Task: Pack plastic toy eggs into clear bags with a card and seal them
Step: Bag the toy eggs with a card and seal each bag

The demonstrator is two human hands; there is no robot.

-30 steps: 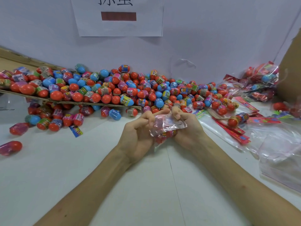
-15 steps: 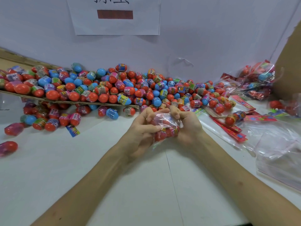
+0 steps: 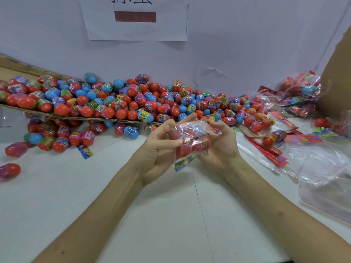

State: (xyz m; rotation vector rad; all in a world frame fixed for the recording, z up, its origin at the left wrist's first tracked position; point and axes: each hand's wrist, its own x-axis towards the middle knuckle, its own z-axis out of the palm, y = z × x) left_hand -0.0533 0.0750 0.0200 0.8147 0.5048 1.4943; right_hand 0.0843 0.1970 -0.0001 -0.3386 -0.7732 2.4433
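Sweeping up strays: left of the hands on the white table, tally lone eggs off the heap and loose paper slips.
Red-and-purple plastic toy eggs, lying alone: 2
Small colourful printed paper slip, beside the heap: 1
Total: 3

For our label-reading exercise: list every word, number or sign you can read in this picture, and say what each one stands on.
On the paper sign: large dark characters, cut off by the top edge, unreadable.
On the red-brown bar below them: no text.
On the toy eggs: wrapper print too small and blurred.
On the card in the clear bag: colourful print, blurred.
On the red cards: blurred.
Nothing can be quoted.
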